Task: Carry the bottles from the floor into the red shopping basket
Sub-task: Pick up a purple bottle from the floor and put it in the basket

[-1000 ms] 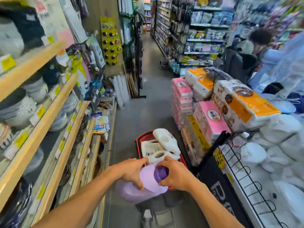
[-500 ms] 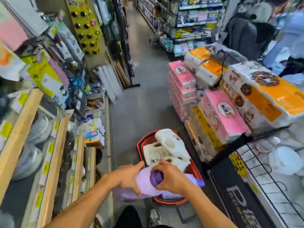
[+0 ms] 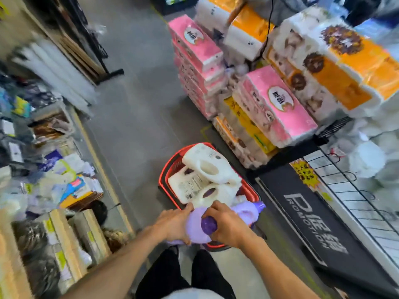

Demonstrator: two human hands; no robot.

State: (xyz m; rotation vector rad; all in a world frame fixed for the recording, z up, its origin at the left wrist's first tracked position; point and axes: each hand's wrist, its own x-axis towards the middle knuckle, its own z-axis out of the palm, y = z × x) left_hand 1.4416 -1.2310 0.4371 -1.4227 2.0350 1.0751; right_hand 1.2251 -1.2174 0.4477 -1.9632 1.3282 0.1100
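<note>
A red plastic shopping basket (image 3: 170, 167) stands on the grey concrete floor (image 3: 133, 104), a little toward 6 o'clock from the middle of the view. Both hands hold 1 lilac plastic bottle (image 3: 195, 234) over the basket's near rim, its dark purple cap (image 3: 208, 224) turned up toward the camera. The left hand (image 3: 172, 225) takes the bottle's body from 9 o'clock, with its fingers curled round it. The right hand (image 3: 228, 225) grips it from 3 o'clock, its fingers wrapped round the shoulder just beside the cap. The bottle's base is hidden behind the hands, so whether it touches anything below cannot be told.

Inside the basket lie 2 white plastic jugs with moulded handles. The upper white jug (image 3: 207, 162) rests tilted across the lower white jug (image 3: 192, 188), which shows a printed label. A second lilac bottle (image 3: 246, 213) lies at the basket's 4 o'clock corner, with its purple cap poking over the rim.

From 12 to 2 o'clock, pink tissue packs (image 3: 274, 104) and orange-and-white paper roll packs (image 3: 345, 67) are stacked up. At 4 o'clock a black promotion sign (image 3: 313, 223) lies beside a white wire rack (image 3: 356, 190). Blurred wooden shelves of goods (image 3: 64, 180) fill the 9 o'clock side. The person's dark trouser legs (image 3: 170, 275) show at 6 o'clock.
</note>
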